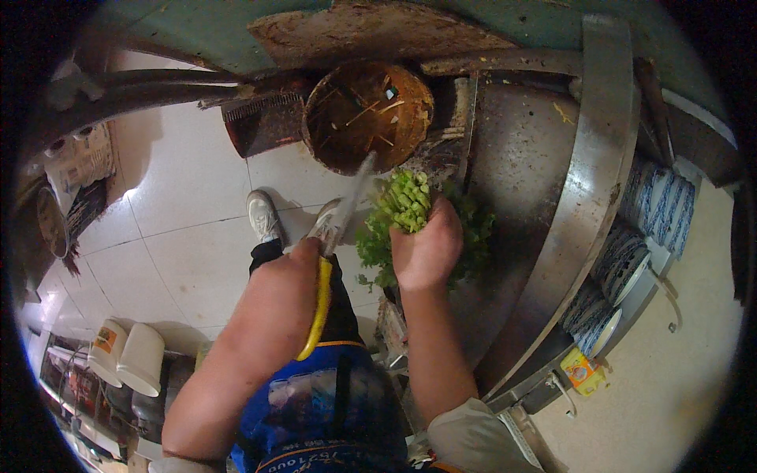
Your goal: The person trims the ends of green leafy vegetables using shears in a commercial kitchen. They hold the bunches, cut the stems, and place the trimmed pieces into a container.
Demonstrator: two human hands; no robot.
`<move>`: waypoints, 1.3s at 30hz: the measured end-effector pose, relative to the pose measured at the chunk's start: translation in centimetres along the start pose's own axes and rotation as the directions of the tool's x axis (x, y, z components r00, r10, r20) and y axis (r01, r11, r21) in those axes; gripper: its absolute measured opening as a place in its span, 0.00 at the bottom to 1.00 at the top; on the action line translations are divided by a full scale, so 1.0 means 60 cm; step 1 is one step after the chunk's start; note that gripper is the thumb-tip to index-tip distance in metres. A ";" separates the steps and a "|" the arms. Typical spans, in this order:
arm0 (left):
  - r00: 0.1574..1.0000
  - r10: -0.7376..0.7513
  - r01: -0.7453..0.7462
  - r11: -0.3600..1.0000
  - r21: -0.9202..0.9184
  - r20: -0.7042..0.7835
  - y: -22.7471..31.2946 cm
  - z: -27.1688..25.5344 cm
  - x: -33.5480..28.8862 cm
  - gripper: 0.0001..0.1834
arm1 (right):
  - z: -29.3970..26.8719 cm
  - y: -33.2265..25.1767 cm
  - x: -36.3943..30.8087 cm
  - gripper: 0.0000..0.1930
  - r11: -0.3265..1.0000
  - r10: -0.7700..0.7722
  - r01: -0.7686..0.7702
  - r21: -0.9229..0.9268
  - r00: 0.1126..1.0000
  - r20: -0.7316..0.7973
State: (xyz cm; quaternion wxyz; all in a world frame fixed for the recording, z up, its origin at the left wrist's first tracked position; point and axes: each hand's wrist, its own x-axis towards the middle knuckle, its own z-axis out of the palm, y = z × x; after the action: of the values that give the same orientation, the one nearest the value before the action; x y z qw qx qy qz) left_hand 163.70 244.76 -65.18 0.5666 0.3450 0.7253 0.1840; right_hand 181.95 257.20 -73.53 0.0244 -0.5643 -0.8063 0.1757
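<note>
My left hand (284, 303) is closed around a yellow-handled cutting tool (321, 303). Its long blade points away from me and is smeared by motion; whether it is a knife or scissors I cannot tell. To its right, my right hand (432, 244) grips a bunch of leafy greens (404, 201) by its thick pale-green stems. The stem ends face up and away, and the leaves hang around and below the hand. The blade passes just left of the stems, with a small gap. Beyond both hands stands a round brown bucket (422, 130) with scraps in it.
A dark dustpan (264, 124) lies left of the bucket. Along the right runs a metal counter edge (607, 110), with stacks of patterned plates (662, 209) and a yellow container (582, 372) past it. White tubs (142, 359) stand at lower left. My shoes (262, 214) rest on tiled floor.
</note>
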 end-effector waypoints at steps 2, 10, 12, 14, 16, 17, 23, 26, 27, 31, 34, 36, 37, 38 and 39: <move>1.000 -0.002 0.002 1.000 0.020 -0.024 0.006 -0.013 -0.003 0.20 | 0.000 0.005 -0.002 0.28 1.000 -0.020 0.020 0.024 1.000 -0.016; 0.992 0.006 -0.022 0.992 0.121 0.129 0.047 -0.062 -0.030 0.24 | 0.019 0.014 0.004 0.16 0.912 -0.183 0.262 0.317 0.949 -0.256; 0.980 -0.036 0.013 0.993 0.119 0.196 0.052 -0.062 -0.032 0.24 | 0.024 0.018 0.003 0.14 0.876 -0.193 0.290 0.385 0.943 -0.270; 0.975 -0.044 0.015 0.991 0.133 0.217 0.052 -0.062 -0.034 0.24 | 0.032 0.023 0.000 0.14 0.888 -0.184 0.283 0.361 0.941 -0.284; 0.978 -0.033 -0.001 0.986 0.165 0.205 0.047 -0.062 -0.034 0.23 | 0.043 0.029 -0.006 0.14 0.882 -0.159 0.273 0.385 0.940 -0.302; 0.983 -0.032 0.004 0.989 0.151 0.180 0.043 -0.063 -0.034 0.23 | 0.049 0.032 -0.009 0.14 0.863 -0.142 0.276 0.423 0.936 -0.321; 1.000 0.031 -0.030 0.991 0.129 -0.003 0.026 -0.071 -0.029 0.20 | 0.050 0.045 -0.019 0.16 0.720 0.032 0.008 0.694 0.998 -0.045; 0.998 0.064 -0.060 0.992 0.112 -0.030 0.025 -0.072 -0.027 0.21 | 0.030 0.039 -0.020 0.15 -0.173 0.135 -0.379 0.909 0.905 0.403; 0.995 0.089 -0.084 0.988 0.133 -0.033 0.024 -0.073 -0.027 0.21 | 0.023 0.035 -0.020 0.15 -0.609 0.019 -0.445 0.657 0.819 0.573; 0.993 0.114 -0.106 0.974 0.201 -0.033 0.015 -0.074 -0.025 0.26 | 0.007 0.022 -0.013 0.18 -0.675 -0.126 -0.507 0.535 0.794 0.594; 0.970 0.167 -0.169 0.986 0.000 -0.176 0.007 -0.071 -0.014 0.26 | 0.003 0.009 -0.014 0.18 -0.650 -0.064 -0.503 0.570 0.784 0.618; 0.975 0.098 -0.151 0.949 -0.276 -0.197 0.006 -0.066 0.000 0.26 | 0.000 0.002 -0.012 0.18 -0.627 -0.026 -0.545 0.556 0.728 0.685; 0.980 0.040 -0.114 0.915 -0.388 -0.196 0.007 -0.063 0.012 0.27 | -0.002 -0.002 -0.014 0.17 -0.646 -0.064 -0.552 0.528 0.728 0.683; 0.972 0.091 -0.181 0.876 -0.446 -0.215 0.008 -0.057 0.030 0.27 | -0.005 -0.005 -0.017 0.16 -0.636 -0.080 -0.552 0.539 0.742 0.665; 0.962 0.155 -0.255 0.802 -0.540 -0.224 0.011 -0.052 0.043 0.28 | -0.007 -0.006 -0.019 0.16 -0.533 -0.071 -0.568 0.628 0.769 0.635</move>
State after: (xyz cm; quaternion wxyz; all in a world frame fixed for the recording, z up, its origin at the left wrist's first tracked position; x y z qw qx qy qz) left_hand 160.65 247.43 -65.61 0.5563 0.2219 0.6419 0.4789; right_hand 182.11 256.14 -72.84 0.2745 -0.4220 -0.0585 0.8620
